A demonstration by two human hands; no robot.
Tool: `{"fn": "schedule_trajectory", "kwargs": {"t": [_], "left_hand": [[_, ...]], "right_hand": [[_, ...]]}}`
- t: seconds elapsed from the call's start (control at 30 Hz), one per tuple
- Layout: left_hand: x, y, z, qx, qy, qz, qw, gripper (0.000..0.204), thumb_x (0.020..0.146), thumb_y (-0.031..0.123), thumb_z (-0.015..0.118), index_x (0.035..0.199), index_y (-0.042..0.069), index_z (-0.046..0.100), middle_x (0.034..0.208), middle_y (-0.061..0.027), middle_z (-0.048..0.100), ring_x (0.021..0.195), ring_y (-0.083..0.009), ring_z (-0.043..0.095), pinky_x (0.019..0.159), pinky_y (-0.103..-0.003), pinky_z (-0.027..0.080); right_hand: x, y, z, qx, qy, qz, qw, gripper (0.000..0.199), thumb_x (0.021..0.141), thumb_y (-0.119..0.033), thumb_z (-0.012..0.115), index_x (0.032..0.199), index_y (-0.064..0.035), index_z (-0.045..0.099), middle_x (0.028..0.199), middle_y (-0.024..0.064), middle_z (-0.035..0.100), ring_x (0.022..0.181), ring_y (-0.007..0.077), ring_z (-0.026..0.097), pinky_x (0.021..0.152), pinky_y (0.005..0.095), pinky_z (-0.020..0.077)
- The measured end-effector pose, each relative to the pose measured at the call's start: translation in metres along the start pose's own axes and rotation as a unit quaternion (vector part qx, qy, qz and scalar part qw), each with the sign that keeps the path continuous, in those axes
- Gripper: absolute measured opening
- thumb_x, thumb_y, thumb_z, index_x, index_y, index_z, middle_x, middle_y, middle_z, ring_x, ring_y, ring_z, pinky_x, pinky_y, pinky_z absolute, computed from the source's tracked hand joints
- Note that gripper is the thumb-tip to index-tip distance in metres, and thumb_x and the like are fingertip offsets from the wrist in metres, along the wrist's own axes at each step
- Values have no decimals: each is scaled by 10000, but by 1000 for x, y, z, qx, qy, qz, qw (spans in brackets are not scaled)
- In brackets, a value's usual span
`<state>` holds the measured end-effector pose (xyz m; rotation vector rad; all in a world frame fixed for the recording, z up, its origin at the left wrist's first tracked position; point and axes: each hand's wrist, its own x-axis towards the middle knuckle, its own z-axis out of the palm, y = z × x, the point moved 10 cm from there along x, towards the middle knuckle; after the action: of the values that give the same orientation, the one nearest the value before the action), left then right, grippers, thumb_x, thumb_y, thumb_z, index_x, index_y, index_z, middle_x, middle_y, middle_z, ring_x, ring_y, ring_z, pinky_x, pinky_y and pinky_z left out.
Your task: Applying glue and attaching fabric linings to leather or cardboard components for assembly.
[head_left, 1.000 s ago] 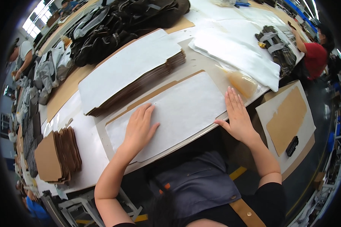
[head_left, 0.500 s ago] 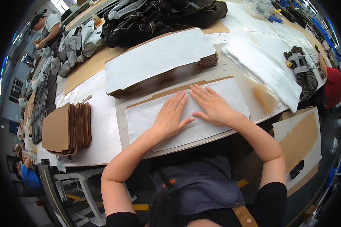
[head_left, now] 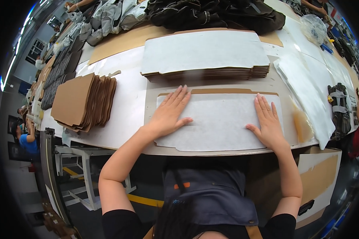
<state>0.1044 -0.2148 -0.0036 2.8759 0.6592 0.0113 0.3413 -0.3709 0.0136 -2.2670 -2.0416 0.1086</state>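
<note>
Beyond the fingers [head_left: 180,97] on the white board [head_left: 223,123] sits a clear bag [head_left: 313,30]

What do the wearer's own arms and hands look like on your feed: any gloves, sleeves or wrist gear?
Both the left hand and the right hand are ungloved, with no watch or bracelet showing at either wrist. The forearms are uncovered, and the black sleeves end around the elbows. No cables or markings show on either arm.

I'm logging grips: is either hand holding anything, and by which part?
Nothing is held: the left hand and right hand rest open, palms down, on the white-faced sheet, toward its opposite ends.
</note>
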Motion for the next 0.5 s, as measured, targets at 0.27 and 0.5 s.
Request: {"fn": "schedule_trajectory", "kwargs": {"t": [0.27, 0.5], "left_hand": [[-24, -52, -8, 38, 5, -27, 999, 838, 995, 502, 514, 1605, 28, 188, 1681, -174, 154, 1564, -322, 105, 1271, -452, 113], [-18, -37, -19, 32, 91, -66, 993, 725, 1035, 369, 474, 1595, 0, 200, 1679, -182, 162, 1565, -309, 120, 1271, -450, 98]], "right_hand": [[-4, 12, 2, -15, 1, 27, 1000, 983, 930, -592, 585, 1571, 53, 213, 1662, 201, 199, 1559, 303, 145, 1267, 481, 89], [15, -18, -5, 3, 35, -4, 999, 1009, 919, -607, 595, 1555, 84, 229, 1650, 251, 188, 1557, 339, 139, 1265, 479, 91]]}}
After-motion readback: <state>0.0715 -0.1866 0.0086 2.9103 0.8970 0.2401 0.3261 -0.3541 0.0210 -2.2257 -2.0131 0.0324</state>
